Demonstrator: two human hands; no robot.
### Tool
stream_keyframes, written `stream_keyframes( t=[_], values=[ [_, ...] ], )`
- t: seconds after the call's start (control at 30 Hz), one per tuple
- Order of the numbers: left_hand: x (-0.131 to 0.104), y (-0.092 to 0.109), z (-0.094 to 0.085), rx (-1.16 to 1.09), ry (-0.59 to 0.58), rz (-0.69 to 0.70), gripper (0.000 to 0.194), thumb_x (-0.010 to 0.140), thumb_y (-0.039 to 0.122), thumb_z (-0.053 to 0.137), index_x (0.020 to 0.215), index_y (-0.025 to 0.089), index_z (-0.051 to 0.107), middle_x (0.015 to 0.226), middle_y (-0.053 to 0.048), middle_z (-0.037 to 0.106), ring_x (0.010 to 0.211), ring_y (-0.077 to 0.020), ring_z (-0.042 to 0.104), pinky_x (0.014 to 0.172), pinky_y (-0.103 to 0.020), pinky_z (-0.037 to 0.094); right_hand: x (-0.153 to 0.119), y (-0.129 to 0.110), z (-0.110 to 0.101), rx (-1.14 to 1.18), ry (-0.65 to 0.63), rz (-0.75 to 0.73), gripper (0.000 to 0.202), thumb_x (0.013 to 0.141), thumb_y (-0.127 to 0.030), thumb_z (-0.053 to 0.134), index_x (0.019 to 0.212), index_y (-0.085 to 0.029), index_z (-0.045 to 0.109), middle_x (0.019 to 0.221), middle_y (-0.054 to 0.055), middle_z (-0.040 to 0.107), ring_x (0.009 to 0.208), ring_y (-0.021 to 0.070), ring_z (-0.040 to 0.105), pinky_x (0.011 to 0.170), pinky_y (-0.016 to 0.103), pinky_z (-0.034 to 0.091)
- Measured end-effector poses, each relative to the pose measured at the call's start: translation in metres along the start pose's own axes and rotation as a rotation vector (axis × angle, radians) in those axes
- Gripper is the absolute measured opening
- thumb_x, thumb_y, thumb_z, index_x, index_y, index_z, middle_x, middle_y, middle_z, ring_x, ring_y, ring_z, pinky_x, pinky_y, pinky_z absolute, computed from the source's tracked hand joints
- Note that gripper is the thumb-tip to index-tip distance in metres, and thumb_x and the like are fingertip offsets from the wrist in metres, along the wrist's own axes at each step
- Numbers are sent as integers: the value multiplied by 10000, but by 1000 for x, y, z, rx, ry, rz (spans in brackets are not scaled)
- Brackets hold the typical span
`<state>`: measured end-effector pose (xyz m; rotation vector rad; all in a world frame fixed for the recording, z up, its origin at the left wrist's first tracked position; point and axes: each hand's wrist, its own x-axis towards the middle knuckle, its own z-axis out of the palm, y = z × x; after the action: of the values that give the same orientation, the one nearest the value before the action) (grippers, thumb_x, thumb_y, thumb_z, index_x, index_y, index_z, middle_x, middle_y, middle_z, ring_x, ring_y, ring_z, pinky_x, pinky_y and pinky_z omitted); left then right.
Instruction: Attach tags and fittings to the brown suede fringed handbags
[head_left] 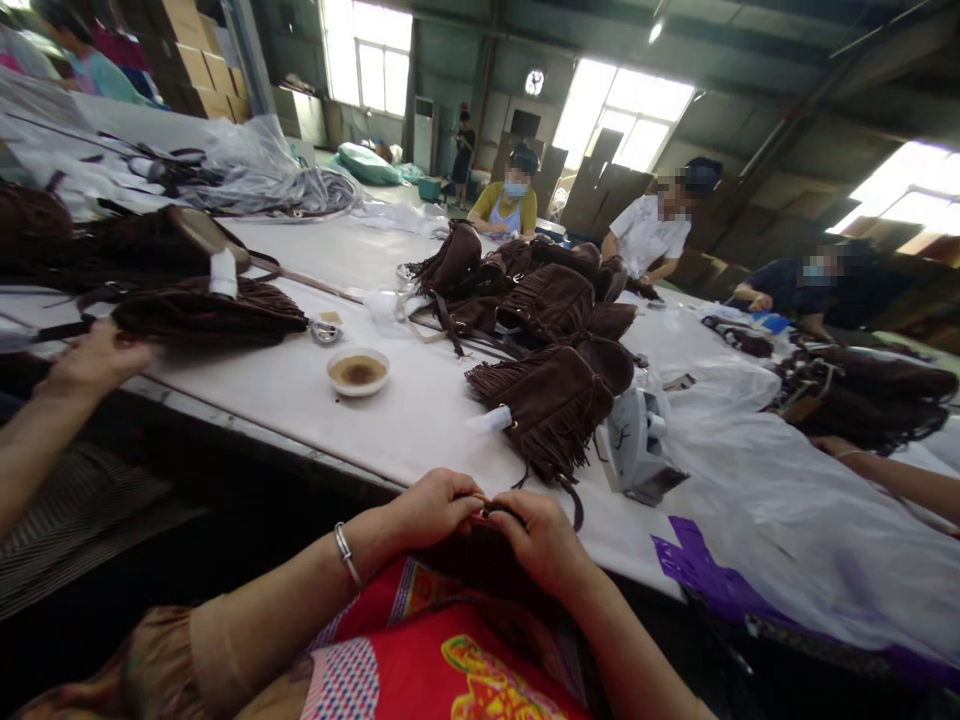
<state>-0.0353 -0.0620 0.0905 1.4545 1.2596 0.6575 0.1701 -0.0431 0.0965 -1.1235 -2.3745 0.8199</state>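
Note:
My left hand (441, 508) and my right hand (541, 535) meet just off the table's near edge, thumbs and fingers pinched close together. Both are closed on the upper edge of a dark brown bag (480, 557), which hangs over my red apron (420, 660). A small glint shows between the fingertips, too small to name. Most of that bag is hidden by my hands and in shadow. Just beyond them on the table lies a fringed brown bag (555, 410) with a white-wrapped part.
A long white table (420, 425) bears a pile of fringed bags (540, 290), a shallow dish (358, 373) and a grey-white device (641, 445). Clear plastic sheeting (787, 520) and purple tape (705, 565) lie right. A neighbour's hand (97, 360) touches bags at left; co-workers sit opposite.

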Motion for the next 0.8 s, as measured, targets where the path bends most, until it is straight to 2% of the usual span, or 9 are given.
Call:
stream_keyframes(
  t=[0.07,0.17,0.37,0.43,0.53,0.63,0.7,0.73,0.8],
  values=[
    [-2,-7,-4,-121,7,-28,311,837,384,533,906,141,713,674,-26,678,604,-149,606,595,-237,460,1,7,3,56,23,34,202,934,-265,537,920,-223,734,851,30,720,787,194,636,729,281,445],
    [-7,-22,-12,-191,94,-37,299,811,378,554,918,138,697,746,-46,708,641,-159,635,633,-258,494,1,19,5,65,57,86,203,918,-279,553,926,-217,747,870,42,732,813,209,654,773,301,468],
    [-27,-39,-47,-46,275,7,255,866,361,529,885,158,683,761,-49,704,667,-179,652,661,-282,503,-2,48,13,-207,165,54,251,951,-324,507,998,-199,720,937,93,725,864,265,665,789,359,483],
    [-32,-40,-68,123,421,96,261,900,345,508,909,164,696,799,-62,701,730,-194,656,726,-300,506,-5,62,19,-307,228,-18,269,967,-363,495,999,-206,711,895,101,715,830,277,663,745,366,482],
    [-29,-40,-106,491,742,224,310,939,348,486,995,157,723,956,-121,680,932,-243,632,916,-366,470,-7,86,28,-348,348,-145,282,983,-410,491,1038,-219,691,922,112,712,838,283,666,759,382,488],
    [-14,-41,-146,838,969,179,386,883,461,599,1128,190,725,1305,-179,560,1262,-364,459,1086,-497,332,-7,103,35,-352,423,-234,249,986,-392,516,1085,-213,658,962,107,706,875,276,661,796,384,484],
    [-3,-41,-168,972,967,37,463,820,550,659,1151,234,727,1509,-161,393,1416,-434,236,1124,-581,225,-6,107,37,-367,443,-270,227,988,-372,526,1091,-210,646,941,94,696,855,261,651,782,369,474],
    [1,-41,-176,1000,918,-54,480,811,582,655,1142,244,731,1561,-146,328,1448,-449,147,1124,-611,188,-6,105,37,-371,447,-276,216,992,-358,522,1092,-208,641,931,89,689,847,254,644,773,360,467],
    [7,-39,-186,998,784,-223,479,836,601,605,1112,234,742,1586,-142,298,1463,-462,82,1108,-655,151,-9,95,35,-372,437,-248,197,1003,-322,497,1086,-207,634,917,80,675,839,242,626,757,345,449]
  ],
)
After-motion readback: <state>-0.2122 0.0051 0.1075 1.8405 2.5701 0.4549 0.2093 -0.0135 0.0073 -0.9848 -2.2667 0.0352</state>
